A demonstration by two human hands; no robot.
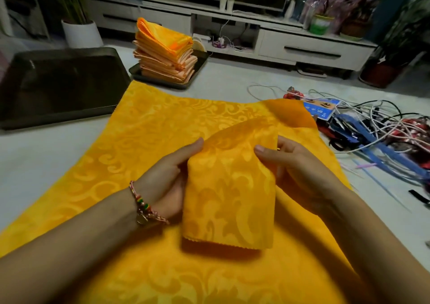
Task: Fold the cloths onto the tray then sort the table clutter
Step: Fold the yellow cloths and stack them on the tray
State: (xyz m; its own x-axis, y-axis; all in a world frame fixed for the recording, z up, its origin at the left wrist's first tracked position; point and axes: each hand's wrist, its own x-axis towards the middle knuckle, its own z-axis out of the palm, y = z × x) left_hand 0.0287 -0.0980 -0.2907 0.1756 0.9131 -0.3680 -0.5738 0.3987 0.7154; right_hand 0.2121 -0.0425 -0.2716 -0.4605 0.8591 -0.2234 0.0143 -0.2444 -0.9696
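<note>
Many folded cloths (165, 57) sit stacked on the far tray (145, 77).

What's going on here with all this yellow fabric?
A person is folding cloths. The left hand and right hand hold a folded yellow cloth above a larger yellow cloth spread on the table. A stack of folded cloths already sits on a dark tray further back. The tangle of cables at the right lies unsorted.

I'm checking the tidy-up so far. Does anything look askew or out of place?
Yes. The stack on the far tray is uneven, its top cloths skewed. Right of the spread cloth, cables lie tangled, and that cloth's far right corner is turned up. The folded cloth in the left hand and right hand looks neat.
</note>
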